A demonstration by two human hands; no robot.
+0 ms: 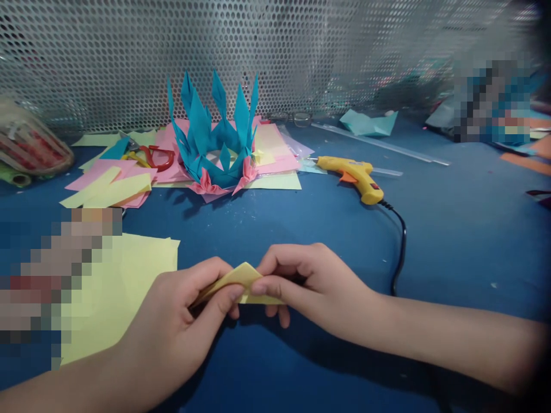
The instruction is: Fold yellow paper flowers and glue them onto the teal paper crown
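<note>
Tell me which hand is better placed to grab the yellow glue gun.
Right, probably. The right hand sits nearer the glue gun, which lies ahead on its side of the table. The left hand would have to cross over; both pinch the folded yellow paper.

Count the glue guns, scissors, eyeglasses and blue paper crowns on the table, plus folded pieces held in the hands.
Glue gun: 1
Scissors: 1
Eyeglasses: 1
Blue paper crown: 1
Folded yellow piece, pinched between left hand and right hand: 1
Total: 5
</note>
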